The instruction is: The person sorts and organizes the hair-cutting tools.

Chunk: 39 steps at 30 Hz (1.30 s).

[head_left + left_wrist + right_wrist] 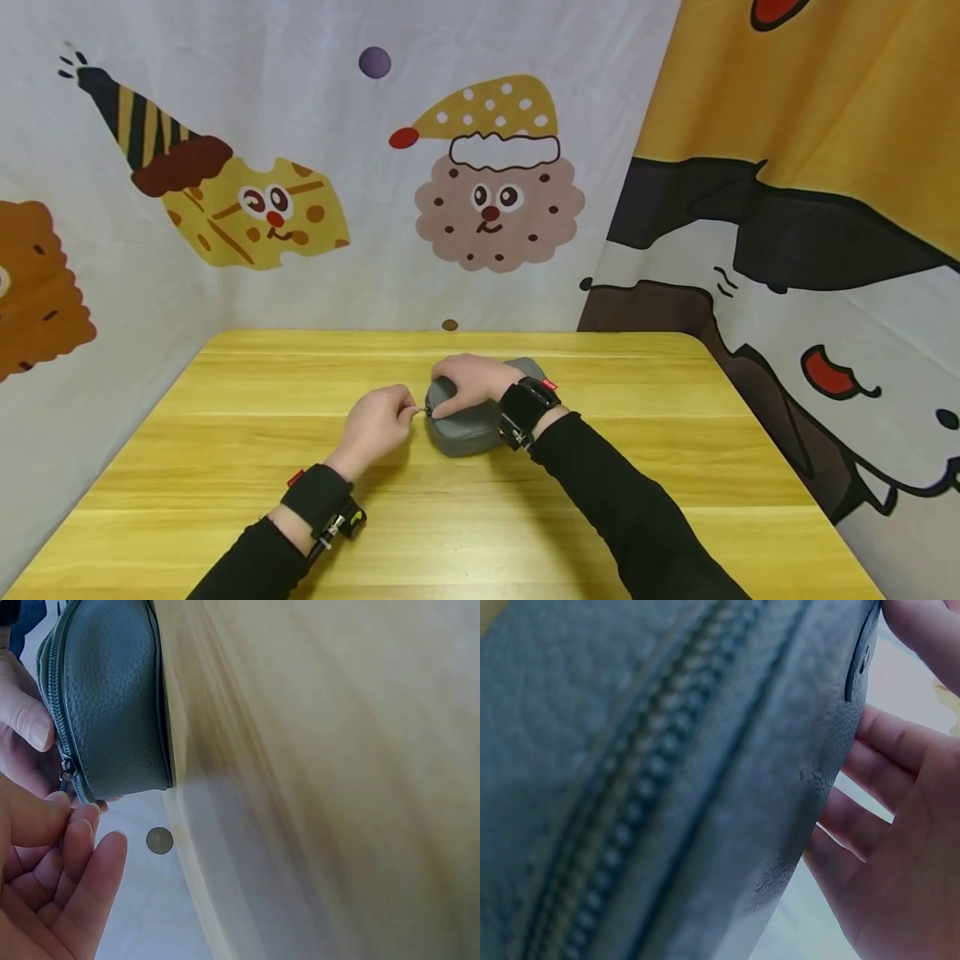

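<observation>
A grey-green zippered pouch (467,435) with a pebbled, leather-like surface sits on the wooden table. My right hand (474,382) grips it from above, thumb on the near side; in the right wrist view its fingers (885,750) lie along the pouch's side. At the pouch's left end, my left hand (377,423) pinches the zipper pull (64,782) between thumb and forefinger. The slider (68,766) sits near the corner, just beyond the left fingertips. Zipper teeth (641,787) run along the pouch's edge close to the right wrist camera.
The light wooden table (225,467) extends around the pouch, with its far edge behind it. A white curtain (315,108) printed with cartoon biscuits and cheese hangs behind, and a yellow, black and white printed cloth (810,108) hangs on the right. Each wrist wears a black strapped camera.
</observation>
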Each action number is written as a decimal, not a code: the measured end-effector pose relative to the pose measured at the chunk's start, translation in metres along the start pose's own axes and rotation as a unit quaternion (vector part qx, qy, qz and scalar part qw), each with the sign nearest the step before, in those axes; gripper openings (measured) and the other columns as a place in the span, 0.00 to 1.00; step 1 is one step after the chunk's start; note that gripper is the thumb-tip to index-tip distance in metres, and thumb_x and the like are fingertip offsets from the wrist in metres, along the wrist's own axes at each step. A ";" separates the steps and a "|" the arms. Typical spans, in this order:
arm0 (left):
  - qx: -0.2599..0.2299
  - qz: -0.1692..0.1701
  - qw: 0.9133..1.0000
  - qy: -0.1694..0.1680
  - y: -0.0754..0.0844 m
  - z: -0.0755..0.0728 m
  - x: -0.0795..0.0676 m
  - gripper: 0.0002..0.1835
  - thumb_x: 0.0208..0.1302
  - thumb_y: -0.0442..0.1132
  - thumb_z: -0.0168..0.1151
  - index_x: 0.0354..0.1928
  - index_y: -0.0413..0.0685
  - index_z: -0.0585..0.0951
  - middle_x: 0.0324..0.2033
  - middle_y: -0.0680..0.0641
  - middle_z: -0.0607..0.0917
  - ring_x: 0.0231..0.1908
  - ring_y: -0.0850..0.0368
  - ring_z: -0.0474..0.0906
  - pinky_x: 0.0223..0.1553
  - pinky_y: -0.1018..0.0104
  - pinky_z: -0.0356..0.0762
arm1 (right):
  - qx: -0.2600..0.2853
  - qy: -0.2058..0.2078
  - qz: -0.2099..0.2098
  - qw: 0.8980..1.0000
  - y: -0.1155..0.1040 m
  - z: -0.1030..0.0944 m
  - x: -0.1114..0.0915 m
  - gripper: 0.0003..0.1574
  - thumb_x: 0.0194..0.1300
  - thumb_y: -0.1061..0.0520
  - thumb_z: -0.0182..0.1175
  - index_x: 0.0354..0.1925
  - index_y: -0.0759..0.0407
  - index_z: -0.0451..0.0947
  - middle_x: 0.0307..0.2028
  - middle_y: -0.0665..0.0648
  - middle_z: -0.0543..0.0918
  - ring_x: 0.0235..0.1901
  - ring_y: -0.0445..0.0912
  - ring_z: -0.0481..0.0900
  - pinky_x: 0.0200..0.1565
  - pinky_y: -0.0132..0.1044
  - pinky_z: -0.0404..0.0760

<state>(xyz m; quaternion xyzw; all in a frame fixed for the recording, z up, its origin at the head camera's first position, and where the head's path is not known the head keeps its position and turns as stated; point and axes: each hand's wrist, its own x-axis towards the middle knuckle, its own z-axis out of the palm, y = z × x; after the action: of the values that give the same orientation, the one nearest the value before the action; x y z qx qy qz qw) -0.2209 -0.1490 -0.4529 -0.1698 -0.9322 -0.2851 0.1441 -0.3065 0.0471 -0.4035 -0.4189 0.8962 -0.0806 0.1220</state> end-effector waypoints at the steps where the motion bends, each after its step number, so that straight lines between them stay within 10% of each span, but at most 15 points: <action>1: 0.004 -0.001 1.000 0.003 0.000 0.000 0.000 0.09 0.63 0.31 0.66 0.28 0.50 0.79 0.22 0.56 0.77 0.21 0.61 0.71 0.27 0.62 0.72 | -0.003 0.000 -0.001 1.000 -0.001 0.000 0.000 0.37 0.62 0.36 0.66 0.61 0.53 0.74 0.53 0.51 0.77 0.47 0.44 0.75 0.49 0.38 0.75; 39: 0.058 -0.026 0.998 0.024 -0.008 0.003 0.028 0.07 0.62 0.34 0.68 0.27 0.48 0.80 0.23 0.51 0.81 0.23 0.54 0.77 0.26 0.57 0.76 | -0.016 -0.005 -0.001 1.000 -0.005 0.001 -0.007 0.41 0.65 0.36 0.64 0.66 0.57 0.70 0.58 0.55 0.76 0.56 0.49 0.75 0.56 0.41 0.73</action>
<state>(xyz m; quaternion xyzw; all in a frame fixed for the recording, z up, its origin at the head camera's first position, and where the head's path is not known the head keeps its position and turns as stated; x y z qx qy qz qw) -0.2497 -0.1467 -0.4492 -0.1297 -0.9475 -0.2384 0.1690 -0.2979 0.0488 -0.4024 -0.4218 0.8964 -0.0647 0.1195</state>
